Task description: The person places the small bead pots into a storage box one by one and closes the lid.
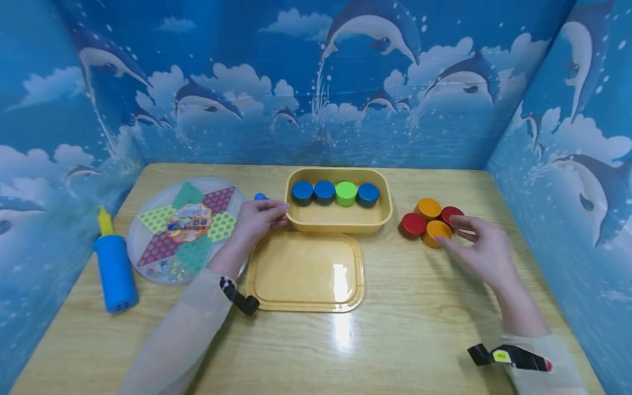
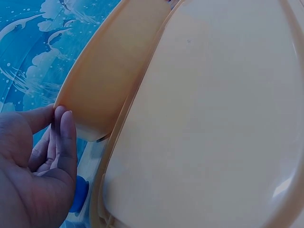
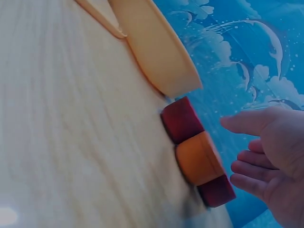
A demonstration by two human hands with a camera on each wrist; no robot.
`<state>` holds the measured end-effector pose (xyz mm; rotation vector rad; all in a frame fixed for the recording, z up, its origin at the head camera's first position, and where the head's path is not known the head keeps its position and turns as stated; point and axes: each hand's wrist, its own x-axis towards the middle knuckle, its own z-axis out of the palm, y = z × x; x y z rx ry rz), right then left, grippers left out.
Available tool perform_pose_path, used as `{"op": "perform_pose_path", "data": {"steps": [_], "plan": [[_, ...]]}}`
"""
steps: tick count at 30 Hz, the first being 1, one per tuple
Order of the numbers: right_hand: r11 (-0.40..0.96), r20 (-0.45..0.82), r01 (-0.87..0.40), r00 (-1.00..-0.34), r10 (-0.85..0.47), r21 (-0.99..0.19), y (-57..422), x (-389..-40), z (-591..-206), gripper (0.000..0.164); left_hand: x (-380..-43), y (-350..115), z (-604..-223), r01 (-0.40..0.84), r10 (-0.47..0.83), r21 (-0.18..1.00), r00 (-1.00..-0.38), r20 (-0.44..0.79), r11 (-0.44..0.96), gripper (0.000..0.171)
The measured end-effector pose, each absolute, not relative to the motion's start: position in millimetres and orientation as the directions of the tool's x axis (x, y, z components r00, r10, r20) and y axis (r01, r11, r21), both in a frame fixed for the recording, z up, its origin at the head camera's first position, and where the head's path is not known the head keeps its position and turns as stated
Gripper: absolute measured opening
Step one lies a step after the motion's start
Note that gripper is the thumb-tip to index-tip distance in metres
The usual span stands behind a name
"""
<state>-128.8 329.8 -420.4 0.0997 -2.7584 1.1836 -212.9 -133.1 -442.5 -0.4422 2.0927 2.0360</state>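
My left hand (image 1: 261, 218) pinches the rim at the left end of a yellow plastic box (image 1: 340, 226); the left wrist view shows thumb and fingertips at that rim. Inside the box, a row holds blue round blocks (image 1: 303, 193) and one green round block (image 1: 346, 193). Over to the right, my right hand (image 1: 481, 249) hovers with fingers spread beside a cluster of two red round blocks (image 1: 412, 225) and two orange round blocks (image 1: 436, 233). In the right wrist view, a gap shows between its fingers and the blocks.
A yellow lid (image 1: 306, 271) lies flat in front of the box. At left are a round Chinese checkers board (image 1: 163, 219) with marbles and a blue hand pump (image 1: 116, 274) with a yellow nozzle. A small blue object (image 1: 260, 196) peeks out behind my left hand. Dolphin-print curtains (image 1: 276, 66) border the table.
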Motion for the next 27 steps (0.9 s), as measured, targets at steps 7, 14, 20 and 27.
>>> {"op": "perform_pose_path", "data": {"steps": [7, 14, 20, 27], "plan": [[0.693, 0.129, -0.025, -0.987, 0.099, -0.72, 327, -125, -434, 0.065, -214, -133, -442, -0.339, -0.075, 0.941, -0.939, -0.336, 0.02, 0.029], [0.693, 0.128, 0.026, -0.977, 0.17, -0.721, 325, -125, -446, 0.07, -214, -134, -442, -0.347, -0.073, 0.938, -0.936, -0.344, 0.028, 0.029], [0.713, 0.106, 0.067, -0.975, 0.196, -0.698, 322, -125, -457, 0.079, -214, -134, -442, -0.348, -0.077, 0.937, -0.935, -0.345, 0.035, 0.03], [0.734, 0.127, 0.083, -0.966, 0.226, -0.674, 315, -128, -462, 0.078, -213, -134, -442, -0.345, -0.086, 0.938, -0.936, -0.34, 0.043, 0.028]]}}
